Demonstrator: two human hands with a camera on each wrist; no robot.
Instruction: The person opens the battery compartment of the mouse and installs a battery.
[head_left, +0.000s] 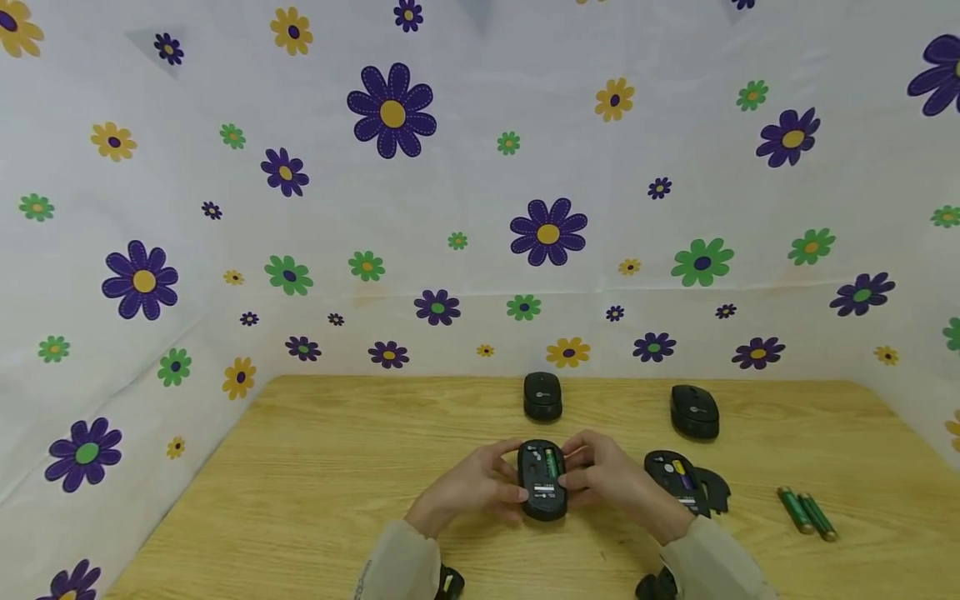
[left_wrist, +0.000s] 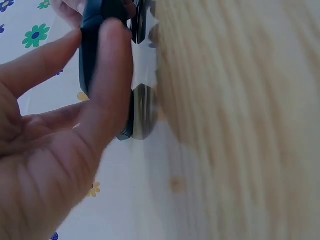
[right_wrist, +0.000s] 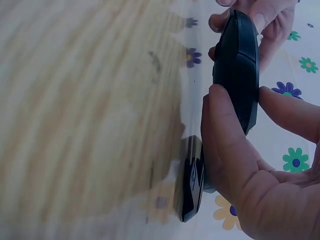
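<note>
Both hands hold a black computer mouse (head_left: 542, 502) with its underside toward the head camera. Its battery compartment is uncovered and shows a green battery (head_left: 551, 462). My left hand (head_left: 480, 485) grips one long side, the thumb over the lower edge of the underside. On the opposite side my right hand (head_left: 609, 477) pinches the mouse, fingertips beside the compartment. In the left wrist view the mouse (left_wrist: 91, 55) stands between thumb and fingers. The right wrist view shows the mouse (right_wrist: 237, 65) edge-on, held off the wooden table (right_wrist: 90, 110).
Right of the hands lies another upturned mouse (head_left: 663, 468) with batteries inside, its detached cover (head_left: 714, 489) beside it. Two green batteries (head_left: 806, 512) lie farther right. Two upright mice, one centre (head_left: 542, 396) and one right (head_left: 694, 411), stand near the flowered backdrop (head_left: 465, 192).
</note>
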